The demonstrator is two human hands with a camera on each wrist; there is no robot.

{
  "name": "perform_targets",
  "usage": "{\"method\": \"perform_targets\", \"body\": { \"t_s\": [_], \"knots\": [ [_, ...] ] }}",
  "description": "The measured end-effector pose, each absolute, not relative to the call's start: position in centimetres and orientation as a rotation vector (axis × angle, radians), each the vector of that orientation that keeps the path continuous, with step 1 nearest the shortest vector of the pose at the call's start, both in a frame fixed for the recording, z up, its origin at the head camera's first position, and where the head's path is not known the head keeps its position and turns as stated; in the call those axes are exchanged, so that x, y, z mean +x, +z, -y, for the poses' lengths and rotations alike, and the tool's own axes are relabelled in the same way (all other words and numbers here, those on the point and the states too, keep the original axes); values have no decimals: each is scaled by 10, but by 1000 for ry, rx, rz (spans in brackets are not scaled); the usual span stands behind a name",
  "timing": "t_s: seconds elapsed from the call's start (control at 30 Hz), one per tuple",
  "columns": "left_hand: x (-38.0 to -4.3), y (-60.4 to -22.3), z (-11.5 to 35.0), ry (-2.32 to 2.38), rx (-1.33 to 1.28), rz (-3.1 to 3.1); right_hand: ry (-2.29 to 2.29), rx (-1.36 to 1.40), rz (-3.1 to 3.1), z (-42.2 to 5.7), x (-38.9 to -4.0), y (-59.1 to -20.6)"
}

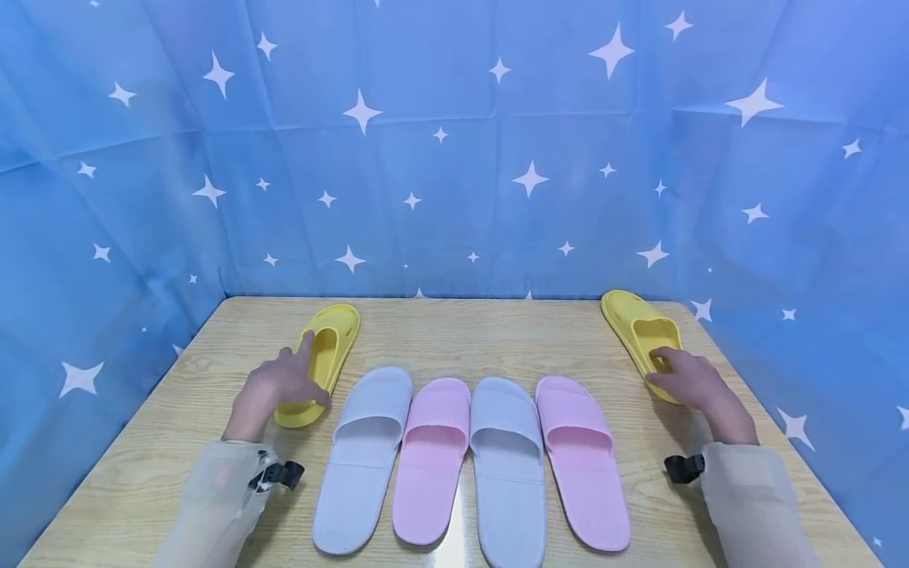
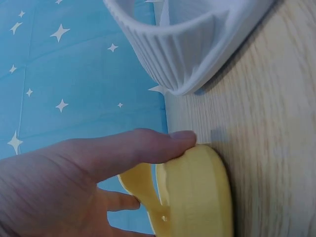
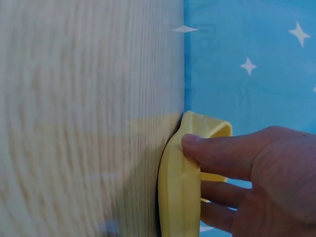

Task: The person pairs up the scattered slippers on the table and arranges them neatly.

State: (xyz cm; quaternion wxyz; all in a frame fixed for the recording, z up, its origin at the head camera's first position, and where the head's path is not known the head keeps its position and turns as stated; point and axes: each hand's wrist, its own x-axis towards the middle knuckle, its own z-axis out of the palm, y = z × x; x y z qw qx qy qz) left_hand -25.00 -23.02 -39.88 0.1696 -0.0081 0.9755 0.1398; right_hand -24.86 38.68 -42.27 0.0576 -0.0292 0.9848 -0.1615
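Observation:
At the left of the table lies a yellow slipper (image 1: 339, 318), toe pointing away. My left hand (image 1: 282, 380) grips its heel half. In the left wrist view the thumb (image 2: 168, 144) presses the slipper's outer side, with other fingers behind the rim. A second yellow slipper (image 1: 626, 309) lies at the far right. My right hand (image 1: 690, 376) holds it near the heel; the right wrist view has the thumb (image 3: 217, 153) against its side wall and the other fingers partly hidden behind it. Both yellow slippers appear to rest on the tabletop.
Between the hands, a grey slipper (image 1: 357, 493), a pink slipper (image 1: 428, 481), another grey slipper (image 1: 510, 493) and another pink slipper (image 1: 591, 489) stand side by side on the wooden table (image 1: 483, 335). Blue star-patterned cloth (image 1: 454, 213) borders the table's back and sides.

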Motion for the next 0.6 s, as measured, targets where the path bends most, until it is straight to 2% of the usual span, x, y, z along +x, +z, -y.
{"method": "perform_targets", "body": {
  "t_s": [0.6],
  "knots": [
    [-264, -414, 225, 552, 19, -2956, -511, -67, -2889, -384, -246, -419]
  ]
}}
